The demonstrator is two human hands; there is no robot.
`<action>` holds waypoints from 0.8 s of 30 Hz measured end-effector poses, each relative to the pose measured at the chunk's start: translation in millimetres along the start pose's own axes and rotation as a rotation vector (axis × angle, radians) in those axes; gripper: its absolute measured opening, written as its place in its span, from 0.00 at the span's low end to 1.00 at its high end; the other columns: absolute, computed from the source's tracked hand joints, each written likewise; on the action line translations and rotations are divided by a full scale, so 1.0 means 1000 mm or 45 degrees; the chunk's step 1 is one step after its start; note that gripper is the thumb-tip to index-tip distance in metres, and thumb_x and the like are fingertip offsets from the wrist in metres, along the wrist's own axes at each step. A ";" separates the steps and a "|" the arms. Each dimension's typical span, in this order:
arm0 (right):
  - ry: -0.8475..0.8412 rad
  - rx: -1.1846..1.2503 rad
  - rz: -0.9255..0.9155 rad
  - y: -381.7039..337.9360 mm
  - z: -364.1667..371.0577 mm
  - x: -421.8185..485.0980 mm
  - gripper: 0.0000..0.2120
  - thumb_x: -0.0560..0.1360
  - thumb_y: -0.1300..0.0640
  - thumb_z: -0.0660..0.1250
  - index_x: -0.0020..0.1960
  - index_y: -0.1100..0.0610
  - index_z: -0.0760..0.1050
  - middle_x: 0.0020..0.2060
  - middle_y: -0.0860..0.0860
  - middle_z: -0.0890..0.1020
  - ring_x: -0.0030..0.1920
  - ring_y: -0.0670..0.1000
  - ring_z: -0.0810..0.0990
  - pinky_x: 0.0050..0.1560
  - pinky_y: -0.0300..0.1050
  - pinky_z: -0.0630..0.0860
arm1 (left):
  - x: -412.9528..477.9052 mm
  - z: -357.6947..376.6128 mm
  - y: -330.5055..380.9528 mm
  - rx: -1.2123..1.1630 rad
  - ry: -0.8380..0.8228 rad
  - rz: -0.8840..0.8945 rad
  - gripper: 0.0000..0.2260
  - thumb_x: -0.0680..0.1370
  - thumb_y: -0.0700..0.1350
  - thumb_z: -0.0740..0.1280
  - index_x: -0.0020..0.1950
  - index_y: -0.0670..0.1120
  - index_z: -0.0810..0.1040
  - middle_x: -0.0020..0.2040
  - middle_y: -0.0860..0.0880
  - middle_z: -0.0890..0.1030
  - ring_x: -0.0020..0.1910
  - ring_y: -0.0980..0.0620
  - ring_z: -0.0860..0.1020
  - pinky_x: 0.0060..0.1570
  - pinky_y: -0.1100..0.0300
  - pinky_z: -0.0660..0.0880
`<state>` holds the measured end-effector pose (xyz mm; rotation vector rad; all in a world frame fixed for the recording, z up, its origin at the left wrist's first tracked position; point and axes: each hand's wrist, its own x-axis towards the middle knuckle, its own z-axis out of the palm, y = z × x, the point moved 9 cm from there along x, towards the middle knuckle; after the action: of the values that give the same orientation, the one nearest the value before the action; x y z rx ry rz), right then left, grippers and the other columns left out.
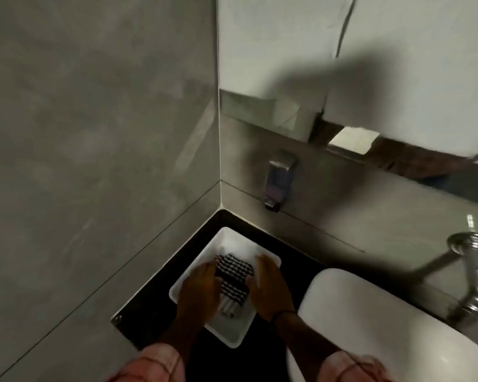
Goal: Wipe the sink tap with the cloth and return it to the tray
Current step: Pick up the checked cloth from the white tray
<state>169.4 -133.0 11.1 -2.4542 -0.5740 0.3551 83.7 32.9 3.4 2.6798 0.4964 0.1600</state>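
Observation:
A black-and-white striped cloth (pixel 233 275) lies in a white rectangular tray (pixel 233 330) on the black counter, in the corner to the left of the sink. My left hand (pixel 199 289) rests on the cloth's left edge with its fingers curled onto the fabric. Along the cloth's right edge is my right hand (pixel 269 290), fingers stretched out and the thumb touching the cloth. The chrome tap (pixel 475 274) juts from the wall at the far right, well away from both hands.
A white basin (pixel 370 334) fills the lower right, under the tap. A metal soap dispenser (pixel 279 180) hangs on the wall behind the tray, below a mirror (pixel 342 64). A small shiny object (pixel 228 310) lies in the tray by the cloth's near end. Grey walls close in on the left.

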 end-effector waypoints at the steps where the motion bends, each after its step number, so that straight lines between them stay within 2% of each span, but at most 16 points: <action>1: -0.098 0.051 0.045 0.008 0.022 0.012 0.30 0.82 0.46 0.58 0.81 0.56 0.57 0.80 0.54 0.62 0.79 0.54 0.61 0.79 0.48 0.60 | 0.007 0.019 -0.018 -0.007 -0.069 -0.083 0.23 0.81 0.53 0.56 0.75 0.46 0.69 0.69 0.43 0.79 0.65 0.40 0.79 0.60 0.45 0.77; 2: -0.175 0.080 0.069 0.011 0.036 0.021 0.29 0.83 0.48 0.57 0.81 0.57 0.58 0.79 0.55 0.62 0.78 0.55 0.63 0.78 0.48 0.62 | 0.013 0.035 -0.026 -0.052 -0.186 -0.158 0.23 0.82 0.52 0.56 0.77 0.46 0.66 0.71 0.44 0.75 0.67 0.40 0.76 0.62 0.44 0.75; 5: -0.344 0.112 0.180 0.024 0.072 0.044 0.26 0.84 0.52 0.57 0.79 0.60 0.59 0.77 0.57 0.64 0.73 0.59 0.68 0.74 0.54 0.67 | 0.025 0.069 -0.043 -0.064 -0.364 -0.289 0.24 0.83 0.48 0.57 0.79 0.46 0.61 0.75 0.45 0.69 0.71 0.41 0.70 0.67 0.45 0.71; 8: -0.347 0.132 0.256 0.034 0.096 0.065 0.24 0.83 0.54 0.59 0.77 0.58 0.63 0.75 0.57 0.66 0.70 0.61 0.70 0.72 0.57 0.69 | 0.040 0.094 -0.053 -0.005 -0.490 -0.376 0.26 0.82 0.47 0.57 0.80 0.45 0.56 0.77 0.41 0.64 0.73 0.38 0.66 0.69 0.43 0.70; 10: -0.355 0.057 0.296 0.041 0.108 0.074 0.26 0.81 0.52 0.61 0.77 0.57 0.62 0.76 0.57 0.64 0.72 0.62 0.68 0.72 0.59 0.69 | 0.047 0.103 -0.060 0.051 -0.496 -0.399 0.27 0.82 0.47 0.58 0.80 0.45 0.54 0.77 0.39 0.62 0.74 0.35 0.65 0.70 0.42 0.69; 12: -0.369 -0.100 0.330 0.045 0.112 0.082 0.28 0.79 0.49 0.63 0.77 0.54 0.61 0.74 0.56 0.63 0.71 0.63 0.66 0.67 0.62 0.71 | 0.054 0.108 -0.065 0.033 -0.459 -0.421 0.27 0.82 0.47 0.59 0.80 0.46 0.54 0.76 0.38 0.62 0.73 0.34 0.66 0.69 0.40 0.71; 15: -0.342 -0.092 0.393 0.050 0.116 0.091 0.32 0.77 0.45 0.65 0.77 0.53 0.59 0.72 0.58 0.66 0.67 0.64 0.71 0.65 0.62 0.73 | 0.059 0.109 -0.066 -0.157 -0.392 -0.508 0.24 0.83 0.49 0.59 0.78 0.47 0.57 0.76 0.38 0.64 0.71 0.36 0.69 0.67 0.40 0.73; 18: -0.239 0.154 0.592 0.062 0.116 0.094 0.23 0.80 0.43 0.63 0.69 0.55 0.69 0.66 0.59 0.77 0.60 0.59 0.78 0.66 0.58 0.75 | 0.064 0.104 -0.067 -0.346 -0.333 -0.592 0.21 0.82 0.50 0.61 0.73 0.45 0.66 0.70 0.40 0.75 0.66 0.39 0.76 0.65 0.44 0.75; 22: -0.244 0.180 0.582 0.061 0.097 0.095 0.19 0.70 0.43 0.72 0.51 0.58 0.81 0.49 0.58 0.86 0.50 0.59 0.85 0.51 0.53 0.83 | 0.067 0.096 -0.071 -0.445 -0.487 -0.619 0.16 0.76 0.56 0.66 0.57 0.47 0.81 0.55 0.42 0.85 0.53 0.41 0.83 0.53 0.51 0.79; 24: -0.286 0.405 0.579 0.054 0.081 0.093 0.13 0.69 0.47 0.75 0.48 0.55 0.82 0.46 0.56 0.87 0.47 0.56 0.86 0.44 0.48 0.83 | 0.068 0.085 -0.066 -0.696 -0.516 -0.639 0.06 0.79 0.52 0.68 0.50 0.52 0.82 0.49 0.45 0.84 0.44 0.45 0.82 0.44 0.55 0.78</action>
<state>237.9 -89.2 -96.4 -2.2260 -0.0291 0.8437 141.6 82.7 -99.2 1.9187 0.8281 -0.3378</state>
